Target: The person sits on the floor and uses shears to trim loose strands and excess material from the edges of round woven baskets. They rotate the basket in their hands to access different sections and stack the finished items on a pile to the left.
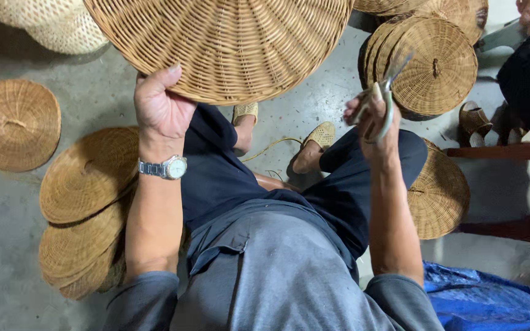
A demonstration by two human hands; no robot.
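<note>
Grey concrete floor point(7, 245). Big woven tray point(228, 43) cut off at top; my left hand point(161, 107) pinches its rim. Right hand point(372, 119) beside it, fingers closed around blurred shears point(389, 101).

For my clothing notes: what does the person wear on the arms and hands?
Both forearms are bare. Grey sleeves are pushed up to about the elbows: left sleeve, right sleeve. The left wrist carries a silver metal wristwatch with a pale round dial and a link band. The left hand and right hand have no gloves; no ring is visible.
</note>
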